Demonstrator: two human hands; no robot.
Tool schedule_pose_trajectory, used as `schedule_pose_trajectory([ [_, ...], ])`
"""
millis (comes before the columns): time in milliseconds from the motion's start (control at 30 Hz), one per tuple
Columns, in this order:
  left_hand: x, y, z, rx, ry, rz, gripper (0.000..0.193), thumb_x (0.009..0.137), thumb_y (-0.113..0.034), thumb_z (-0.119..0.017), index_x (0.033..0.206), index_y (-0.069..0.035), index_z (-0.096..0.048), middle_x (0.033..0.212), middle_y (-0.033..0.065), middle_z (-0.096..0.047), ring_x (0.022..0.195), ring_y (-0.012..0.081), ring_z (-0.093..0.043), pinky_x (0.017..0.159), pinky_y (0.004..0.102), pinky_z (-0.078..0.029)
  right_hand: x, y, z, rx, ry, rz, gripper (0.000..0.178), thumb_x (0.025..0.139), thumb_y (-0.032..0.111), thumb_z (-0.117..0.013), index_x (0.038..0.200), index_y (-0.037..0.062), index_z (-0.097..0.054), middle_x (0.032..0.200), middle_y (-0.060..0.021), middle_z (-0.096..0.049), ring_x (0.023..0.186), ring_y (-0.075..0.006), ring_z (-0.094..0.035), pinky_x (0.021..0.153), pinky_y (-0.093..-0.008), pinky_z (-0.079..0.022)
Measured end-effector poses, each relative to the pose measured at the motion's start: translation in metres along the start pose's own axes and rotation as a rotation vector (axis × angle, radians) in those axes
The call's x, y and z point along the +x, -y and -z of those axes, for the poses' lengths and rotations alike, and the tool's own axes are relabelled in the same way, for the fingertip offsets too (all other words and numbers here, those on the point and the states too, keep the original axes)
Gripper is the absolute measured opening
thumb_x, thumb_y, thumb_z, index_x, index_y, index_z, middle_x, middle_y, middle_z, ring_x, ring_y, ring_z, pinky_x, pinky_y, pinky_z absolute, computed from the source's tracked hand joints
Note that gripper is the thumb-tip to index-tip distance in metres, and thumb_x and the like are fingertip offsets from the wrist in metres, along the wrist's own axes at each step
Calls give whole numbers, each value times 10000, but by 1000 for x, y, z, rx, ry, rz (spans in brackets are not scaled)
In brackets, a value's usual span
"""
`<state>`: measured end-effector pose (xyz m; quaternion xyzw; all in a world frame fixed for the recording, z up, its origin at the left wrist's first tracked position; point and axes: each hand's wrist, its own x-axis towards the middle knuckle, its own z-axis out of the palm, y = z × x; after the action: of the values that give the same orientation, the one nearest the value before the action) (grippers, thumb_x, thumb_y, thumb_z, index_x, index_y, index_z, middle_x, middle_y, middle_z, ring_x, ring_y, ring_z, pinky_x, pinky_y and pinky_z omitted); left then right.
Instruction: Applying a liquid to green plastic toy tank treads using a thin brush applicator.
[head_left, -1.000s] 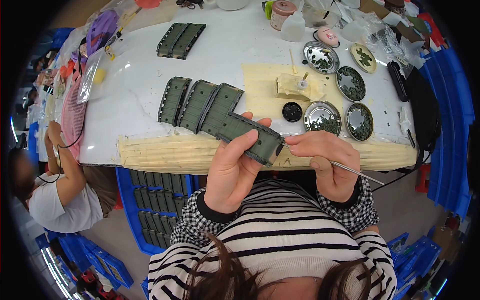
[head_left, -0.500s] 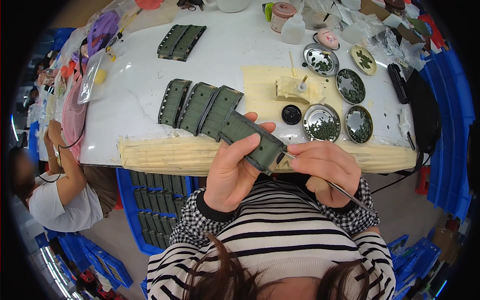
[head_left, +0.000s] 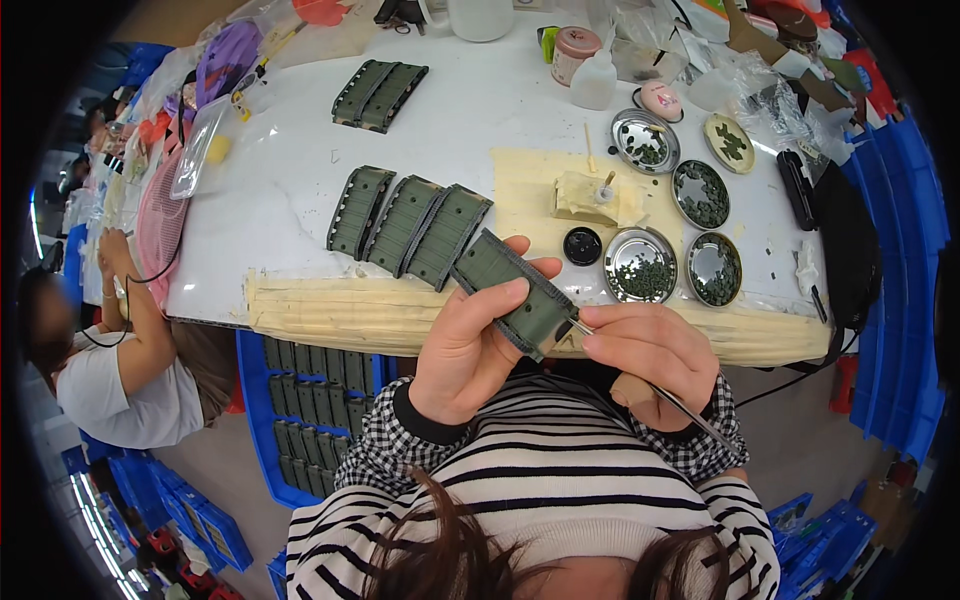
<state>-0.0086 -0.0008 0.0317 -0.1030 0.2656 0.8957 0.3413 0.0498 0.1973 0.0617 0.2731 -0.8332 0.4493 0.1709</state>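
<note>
My left hand [head_left: 462, 350] grips a dark green rectangular piece [head_left: 515, 296] with a raised edge, a small round hole and a patch of lighter camouflage at its near end. The thumb lies across its face, with fingers behind it. Metal tweezers [head_left: 690, 414] are held in my right hand [head_left: 655, 350], their tips at the near right corner of the piece. Whether anything sits between the tips is too small to tell. One finger of that hand wears a tan cover [head_left: 631, 389]. Beyond the held piece, similar green pieces [head_left: 405, 226] lie side by side on the white table.
More green pieces [head_left: 380, 95] lie farther back. Round metal tins [head_left: 641, 296] with small dark green bits stand at the right, near a black round pot [head_left: 582, 246] and a tape-covered block [head_left: 590, 197]. A blue crate [head_left: 262, 440] of green pieces is below; a co-worker [head_left: 130, 390] sits left.
The whole view has shifted slightly. The held piece now shows a little more apart from the row behind it. My right hand keeps the tweezer tips at its corner.
</note>
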Motion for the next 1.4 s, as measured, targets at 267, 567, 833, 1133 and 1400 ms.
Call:
schedule_pose_trajectory([
  [267, 1, 0, 2, -30, 20, 53, 397, 922, -43, -550, 1303, -70, -440, 1212, 151, -586, 1015, 229, -648, 806, 356, -587, 6, 1, 6, 9, 11, 37, 341, 754, 216, -733, 1014, 1, -680, 953, -115, -673, 933, -268, -674, 767, -329, -556],
  [567, 0, 2, 4, -48, 26, 42, 396, 922, -40, -552, 1302, -68, -442, 1208, 152, -587, 1041, 225, -630, 863, 374, -563, 4, -1, 5, 32, 17, 22, 323, 785, 200, -719, 1029, -5, -668, 956, -113, -672, 940, -277, -671, 765, -339, -549],
  [833, 1, 0, 5, -11, 32, 13, 401, 925, -35, -540, 1311, -65, -434, 1249, 159, -563, 1060, 235, -622, 904, 395, -546, 3, -4, 3, 53, -3, 37, 309, 818, 219, -704, 1025, -8, -667, 962, -126, -673, 934, -290, -670, 779, -343, -542],
  [1133, 1, -13, 11, 86, 49, -61, 394, 942, -75, -548, 1320, -62, -441, 1128, 121, -605, 1065, 219, -612, 889, 384, -550, -21, -42, 23, -32, -344, -325, 135, 897, 107, -616, 935, -4, -681, 805, -111, -656, 756, -248, -584, 705, -336, -463],
  [1400, 4, 0, -1, 278, -50, -78, 468, 942, -47, -544, 1380, -27, -382, 1147, 132, -588, 1136, 269, -585, 916, 406, -543, -30, -69, 22, -382, -209, -318, 87, 866, 120, -650, 886, 48, -695, 752, -55, -623, 741, -237, -513, 734, -356, -392],
])
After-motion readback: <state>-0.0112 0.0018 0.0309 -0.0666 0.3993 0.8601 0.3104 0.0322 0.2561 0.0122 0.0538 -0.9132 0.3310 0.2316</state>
